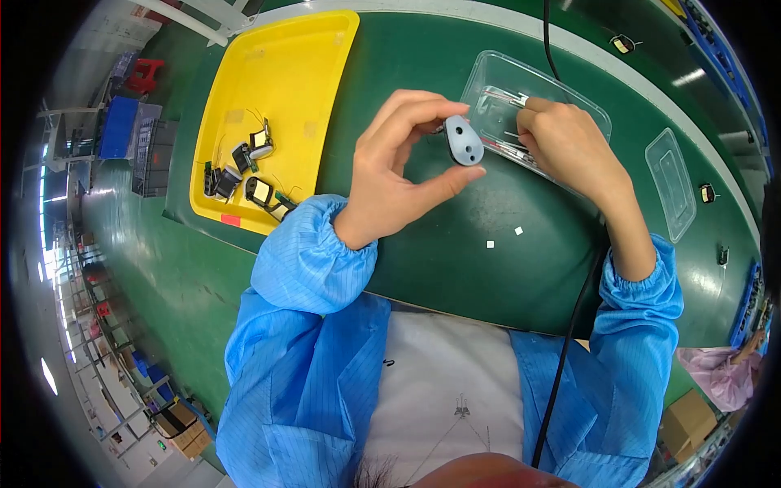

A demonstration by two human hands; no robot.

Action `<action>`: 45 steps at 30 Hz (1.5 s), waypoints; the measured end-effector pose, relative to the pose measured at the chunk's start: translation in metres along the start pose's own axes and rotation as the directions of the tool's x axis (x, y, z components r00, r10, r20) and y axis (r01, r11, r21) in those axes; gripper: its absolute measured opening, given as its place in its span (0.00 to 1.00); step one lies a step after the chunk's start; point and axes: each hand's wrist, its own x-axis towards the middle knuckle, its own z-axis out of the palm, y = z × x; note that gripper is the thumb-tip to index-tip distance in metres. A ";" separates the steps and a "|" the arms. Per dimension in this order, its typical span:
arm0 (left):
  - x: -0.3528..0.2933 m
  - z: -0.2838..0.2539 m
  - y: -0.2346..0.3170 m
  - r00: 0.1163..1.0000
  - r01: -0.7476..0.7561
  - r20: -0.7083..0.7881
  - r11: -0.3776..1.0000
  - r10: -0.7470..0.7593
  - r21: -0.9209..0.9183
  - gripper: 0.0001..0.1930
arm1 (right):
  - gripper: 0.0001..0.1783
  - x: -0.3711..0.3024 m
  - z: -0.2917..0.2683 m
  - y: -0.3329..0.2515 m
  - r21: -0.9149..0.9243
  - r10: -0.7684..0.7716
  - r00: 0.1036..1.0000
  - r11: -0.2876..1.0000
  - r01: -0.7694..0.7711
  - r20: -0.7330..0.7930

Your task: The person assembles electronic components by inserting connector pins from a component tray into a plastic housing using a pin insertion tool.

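My left hand [399, 175] holds a small grey teardrop-shaped housing [466, 145] between thumb and fingers, its face with several dark holes turned up. Over the clear plastic box [598, 122], my right hand [569, 146] reaches in with fingertips drawn together. Thin leads with white and red parts [508, 150] lie in that box by the fingertips. Whether the right fingers grip one of them is hidden. Two tiny white squares, one nearer me [490, 244] and one farther [518, 231], lie on the green table [455, 285] below my hands.
At left, a yellow tray [277, 81] holds several small black units with wires [259, 191]. A clear lid [671, 183] lies right of the box. A black cable [561, 382] crosses the table edge by my right arm. Someone in pink [720, 378] is at far right.
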 end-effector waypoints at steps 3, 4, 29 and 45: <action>0.000 0.002 0.000 1.000 -0.006 0.008 0.999 0.006 -0.048 0.27 | 0.04 0.002 0.000 0.006 0.072 -0.031 0.999 0.997 0.030 0.010; 0.000 0.002 0.000 1.000 -0.004 0.022 0.999 0.005 -0.043 0.27 | 0.04 0.003 0.000 0.008 0.110 -0.038 0.999 0.993 0.037 0.010; -0.005 0.000 0.006 0.909 0.417 0.150 0.855 -0.390 -0.307 0.23 | 0.16 -0.004 -0.049 -0.007 0.982 0.092 0.978 -0.027 -0.188 0.190; -0.007 0.001 0.003 0.940 0.339 0.183 0.856 -0.288 -0.391 0.24 | 0.10 -0.012 -0.042 -0.024 0.970 0.284 0.949 0.234 0.072 -0.139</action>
